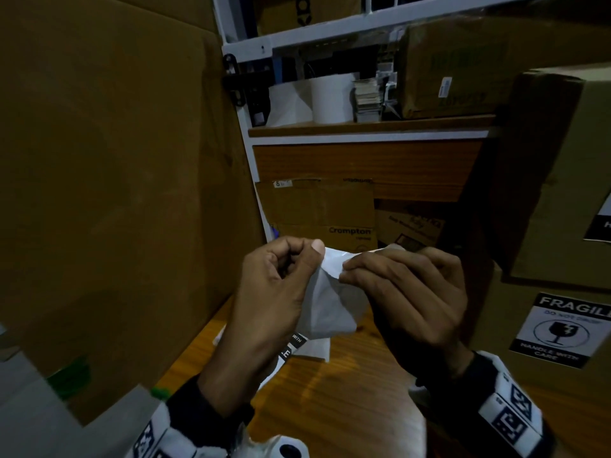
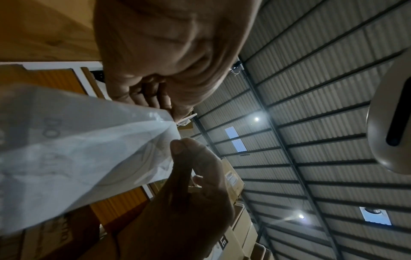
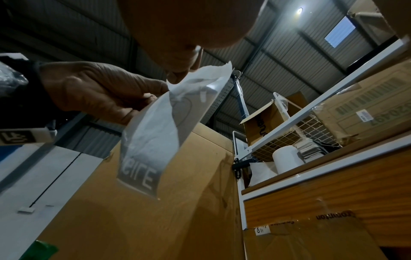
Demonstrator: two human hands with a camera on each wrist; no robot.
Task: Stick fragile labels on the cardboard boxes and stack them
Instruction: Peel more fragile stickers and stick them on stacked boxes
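A fragile label (image 1: 334, 305) hangs between my hands above the wooden table (image 1: 350, 411), its white back toward me. My left hand (image 1: 312, 256) pinches its upper left corner with thumb and forefinger. At the upper right edge my right hand (image 1: 348, 271) pinches it too. The right wrist view shows the label (image 3: 155, 132) with mirrored "FRAGILE" lettering showing through; in the left wrist view the label (image 2: 77, 149) is creased. A large cardboard box (image 1: 115, 193) stands at my left. Two stacked boxes at the right carry a fragile label (image 1: 562, 328) each, the upper label (image 1: 600, 226) cut off.
More label sheets (image 1: 314, 350) lie on the table under my hands. Behind them a Crompton carton (image 1: 317, 209) leans against a shelf unit holding a white roll (image 1: 330, 97) and another carton (image 1: 446, 67). The two box stacks wall in the table on both sides.
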